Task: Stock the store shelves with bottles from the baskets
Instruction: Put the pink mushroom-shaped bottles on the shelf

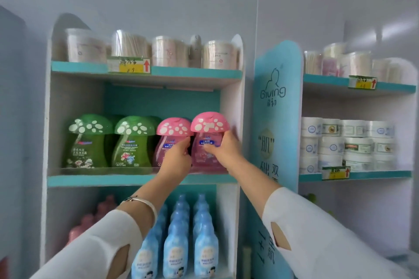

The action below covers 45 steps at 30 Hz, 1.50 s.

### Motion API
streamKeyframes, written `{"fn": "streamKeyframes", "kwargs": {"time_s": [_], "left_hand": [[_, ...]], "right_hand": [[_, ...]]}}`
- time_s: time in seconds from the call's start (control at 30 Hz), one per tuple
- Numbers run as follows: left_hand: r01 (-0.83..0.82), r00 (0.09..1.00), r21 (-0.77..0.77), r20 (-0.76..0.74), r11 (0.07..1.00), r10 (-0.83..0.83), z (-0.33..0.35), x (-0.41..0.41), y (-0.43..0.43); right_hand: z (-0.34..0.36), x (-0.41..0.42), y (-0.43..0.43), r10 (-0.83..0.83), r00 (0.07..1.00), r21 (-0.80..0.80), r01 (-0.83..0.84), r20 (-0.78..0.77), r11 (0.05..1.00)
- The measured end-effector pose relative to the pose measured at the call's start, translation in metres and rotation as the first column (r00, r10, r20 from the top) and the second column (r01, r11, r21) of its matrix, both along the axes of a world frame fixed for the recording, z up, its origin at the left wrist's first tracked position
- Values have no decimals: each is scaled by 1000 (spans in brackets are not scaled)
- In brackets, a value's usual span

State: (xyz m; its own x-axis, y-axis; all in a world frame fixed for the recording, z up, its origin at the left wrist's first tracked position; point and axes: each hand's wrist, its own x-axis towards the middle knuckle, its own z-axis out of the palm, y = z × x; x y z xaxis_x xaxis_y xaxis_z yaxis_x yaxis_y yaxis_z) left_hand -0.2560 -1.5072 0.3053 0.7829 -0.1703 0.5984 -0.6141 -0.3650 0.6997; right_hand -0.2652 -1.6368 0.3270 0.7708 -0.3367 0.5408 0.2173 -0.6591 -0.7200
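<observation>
Now left hand (176, 159) clasps left pink bottle (173, 128); right hand (223, 149) clasps right pink bottle (209, 123).

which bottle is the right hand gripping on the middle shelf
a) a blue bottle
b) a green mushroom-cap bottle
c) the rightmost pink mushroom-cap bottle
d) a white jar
C: the right hand has its fingers curled round the rightmost pink bottle, while the left hand holds the neighbouring pink bottle.
</observation>
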Motion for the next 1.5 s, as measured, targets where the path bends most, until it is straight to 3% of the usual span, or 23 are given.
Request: {"fn": "streamKeyframes", "kwargs": {"time_s": [0.3, 0.47, 0.6, 0.7, 0.8, 0.9, 0.97, 1.07, 1.17, 1.27, 1.5], "left_hand": [[-69, 997, 343, -8, 937, 76, -3, 13, -18], [-131, 985, 511, -31, 850, 170, -3, 10, -23], [-179, 975, 540, -11, 822, 220, -6, 9, -25], [-159, 978, 513, -36, 843, 206, -6, 9, -22], [-103, 993, 408, -11, 907, 118, -5, 6, -14], [-221, 966, 205, 183, 953, 185, -4, 3, 2], [-350, 896, 121, 334, 929, 294, -2, 5, 14], [-499, 790, 81, 451, 863, 415, -1, 14, 35], [-607, 702, 109, 537, 787, 468, -1, 25, 53], [-620, 723, 234, 541, 748, 430, -1, 34, 60], [-628, 719, 296, 573, 719, 393, -9, 44, 62]], "right_hand": [[5, 10, -4, -92, 965, -80, 75, -247, 994], [2, 1, -1, -145, 961, -171, 106, -236, 980], [-12, -12, 7, -235, 957, -297, 178, -171, 938], [-20, -24, 9, -292, 956, -388, 255, -37, 885], [-24, -30, 11, -297, 931, -447, 363, 213, 818], [-20, -22, 21, -130, 880, -559, 398, 457, 727], [-9, -12, 31, -34, 856, -639, 411, 516, 650], [15, 1, 49, 59, 899, -780, 342, 433, 523], [37, 18, 61, -48, 970, -873, 238, 240, 427], [46, 32, 71, -143, 984, -896, 156, 106, 415], [51, 35, 71, -153, 981, -924, 169, 123, 344]]}}
